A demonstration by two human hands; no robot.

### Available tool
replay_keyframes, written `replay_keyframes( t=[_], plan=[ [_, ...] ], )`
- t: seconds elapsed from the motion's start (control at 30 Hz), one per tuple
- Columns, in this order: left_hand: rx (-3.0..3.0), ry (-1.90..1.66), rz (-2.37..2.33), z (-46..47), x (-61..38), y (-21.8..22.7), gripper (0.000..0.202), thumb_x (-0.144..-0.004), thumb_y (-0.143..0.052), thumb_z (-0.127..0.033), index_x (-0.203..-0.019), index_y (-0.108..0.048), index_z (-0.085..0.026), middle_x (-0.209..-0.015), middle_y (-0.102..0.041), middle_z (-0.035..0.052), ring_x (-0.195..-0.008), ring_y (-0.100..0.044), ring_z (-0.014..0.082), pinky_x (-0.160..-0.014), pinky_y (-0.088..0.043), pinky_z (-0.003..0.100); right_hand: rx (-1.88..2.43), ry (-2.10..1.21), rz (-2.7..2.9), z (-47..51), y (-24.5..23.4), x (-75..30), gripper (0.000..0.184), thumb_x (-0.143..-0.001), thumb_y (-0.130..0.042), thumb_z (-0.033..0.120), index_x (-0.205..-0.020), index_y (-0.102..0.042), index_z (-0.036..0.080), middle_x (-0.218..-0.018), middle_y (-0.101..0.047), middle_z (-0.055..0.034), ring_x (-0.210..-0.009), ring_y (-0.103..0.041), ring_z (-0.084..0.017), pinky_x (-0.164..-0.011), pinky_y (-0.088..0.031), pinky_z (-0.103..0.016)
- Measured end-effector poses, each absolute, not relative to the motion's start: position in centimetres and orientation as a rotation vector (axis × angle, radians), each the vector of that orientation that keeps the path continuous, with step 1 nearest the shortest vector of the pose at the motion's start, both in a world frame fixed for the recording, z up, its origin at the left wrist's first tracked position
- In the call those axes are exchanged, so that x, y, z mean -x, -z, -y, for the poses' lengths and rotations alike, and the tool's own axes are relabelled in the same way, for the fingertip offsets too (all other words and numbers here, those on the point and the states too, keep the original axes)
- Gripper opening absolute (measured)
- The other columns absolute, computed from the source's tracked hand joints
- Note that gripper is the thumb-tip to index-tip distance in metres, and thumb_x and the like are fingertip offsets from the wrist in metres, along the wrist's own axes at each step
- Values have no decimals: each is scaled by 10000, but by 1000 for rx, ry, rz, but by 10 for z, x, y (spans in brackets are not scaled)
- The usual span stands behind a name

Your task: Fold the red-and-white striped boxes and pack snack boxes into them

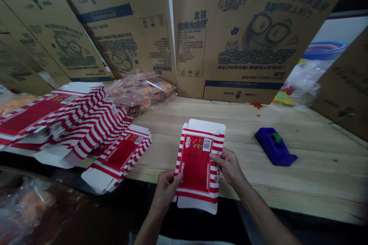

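Left hand [168, 189] and right hand [227, 166] grasp a flat red-and-white striped paperboard carton [198, 164] by its sides, over the pale wooden table [316, 183].

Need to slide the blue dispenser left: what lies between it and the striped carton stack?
The head view shows a red-striped carton held by the left hand and right hand.

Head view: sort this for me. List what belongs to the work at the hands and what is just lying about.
In use:
- flat red-and-white striped carton, held by the left hand and right hand
- stacked flat cartons nearby

Lying about:
- blue tape dispenser
- clear bags of orange items
- printed cardboard sheets propped behind the wooden bench
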State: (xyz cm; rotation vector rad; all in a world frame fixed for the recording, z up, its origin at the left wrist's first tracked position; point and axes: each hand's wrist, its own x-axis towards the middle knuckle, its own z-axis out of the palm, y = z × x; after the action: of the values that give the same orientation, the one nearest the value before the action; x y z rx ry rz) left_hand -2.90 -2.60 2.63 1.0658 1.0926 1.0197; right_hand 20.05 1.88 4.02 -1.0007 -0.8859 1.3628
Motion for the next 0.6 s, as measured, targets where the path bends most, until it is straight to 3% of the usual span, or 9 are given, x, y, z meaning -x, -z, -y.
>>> replay_keyframes(
  t=[0.1,0.17,0.23,0.4,0.5,0.6],
  plan=[
    [-1137,-1028,-999,21,30,-30,371,-738,-736,-462,-954,-723,-162,-898,-741,76,-851,-686,248,-765,-543,315,989,-1483,841,-5,-35,-203,332,-623,-854,349,-879,-724,182,-892,-759,-75,-759,-707,-242,-737,-572,-376],
    [-1099,-1130,-954,14,30,-36,531,-736,-755,-412,-1197,-637,-177,-1073,-727,105,-1010,-668,264,-885,-525,350,993,-1597,850,10,-29,-204,338,-645,-842,355,-904,-715,179,-877,-757,-76,-748,-709,-246,-733,-572,-390],
    [-1017,-1233,-942,9,28,-39,644,-748,-754,-382,-1322,-544,-178,-1137,-712,120,-1060,-658,263,-921,-518,371,998,-1694,904,26,-23,-204,361,-683,-817,381,-950,-705,166,-897,-752,-95,-776,-710,-266,-757,-566,-424],
    [-971,-1287,-997,9,20,-23,494,-765,-745,-321,-1217,-633,-157,-1083,-736,106,-991,-690,243,-877,-548,349,1052,-1599,961,50,-8,-206,451,-729,-792,387,-1101,-602,215,-1088,-708,-106,-964,-684,-274,-892,-532,-457],
    [-963,-1240,-992,15,19,-8,475,-776,-736,-315,-1219,-631,-180,-1136,-718,103,-1043,-673,244,-912,-535,356,1137,-1322,961,48,-3,-212,497,-698,-818,368,-1099,-544,264,-1122,-682,-73,-927,-684,-221,-840,-561,-378],
    [-946,-1169,-986,18,20,-3,509,-765,-743,-345,-1236,-626,-193,-1211,-684,109,-1106,-641,262,-946,-515,372,1210,-1174,1039,45,2,-217,507,-711,-799,397,-1142,-575,253,-1126,-668,-74,-842,-678,-189,-790,-570,-343]
  ],
)
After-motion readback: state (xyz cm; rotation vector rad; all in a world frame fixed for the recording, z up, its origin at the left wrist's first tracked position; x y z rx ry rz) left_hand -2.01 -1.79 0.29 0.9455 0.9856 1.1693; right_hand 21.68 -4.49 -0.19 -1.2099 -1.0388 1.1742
